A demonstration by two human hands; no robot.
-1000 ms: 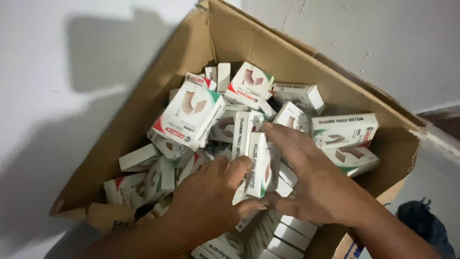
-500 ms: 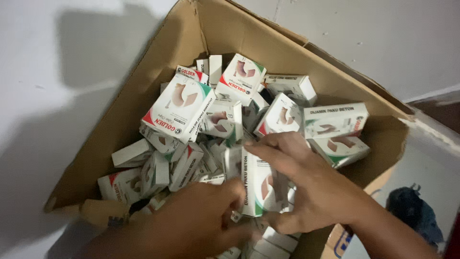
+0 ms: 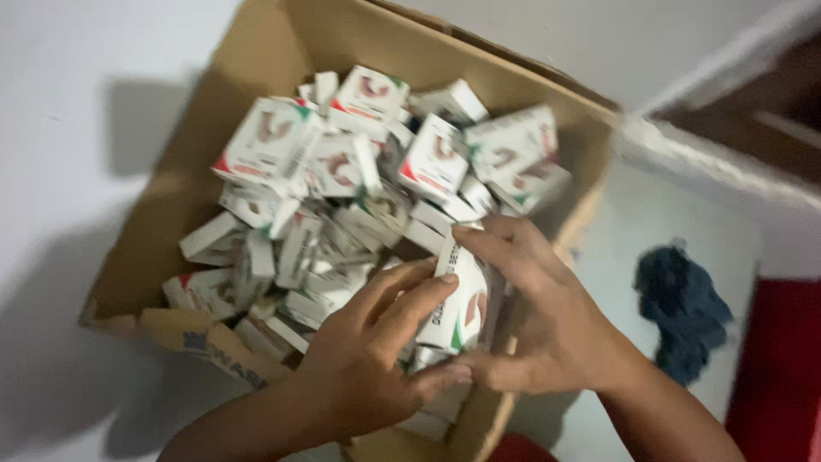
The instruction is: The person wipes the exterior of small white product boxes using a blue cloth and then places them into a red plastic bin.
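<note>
Item: one small white carton (image 3: pixel 457 299), held upright over the near right corner of a big cardboard box (image 3: pixel 256 51) — red and green marks at its corners, a brownish picture on its face, all somewhat blurred. Left hand (image 3: pixel 376 359): comes in from the lower left, fingers (image 3: pixel 402 295) curled about halfway, the tips pressed flat against the carton's left face, thumb tucked low toward its bottom edge. Right hand (image 3: pixel 547 325): comes in from the lower right, fingers (image 3: pixel 496 244) bent over the carton's top and far side, thumb lying along underneath, near the left thumb; the grip is closed round the carton, not loose. Between them the carton is pinched from both sides and stands clear above the heap rather than lying in it. Heap of like cartons (image 3: pixel 359 180): fills the cardboard box nearly to the rim, tumbled every way — some flat, some on edge, some leaning on neighbours; the tallest pile sits toward the far side. Box walls: brown, flaps open, near edge creased. Surroundings: pale floor (image 3: pixel 68 103) carrying the box's shadow on the left; a crumpled dark blue cloth (image 3: pixel 680 308) lying well apart to the right; beyond it a red surface (image 3: pixel 782 359) at the picture's edge, too blurred to tell what it is.
</note>
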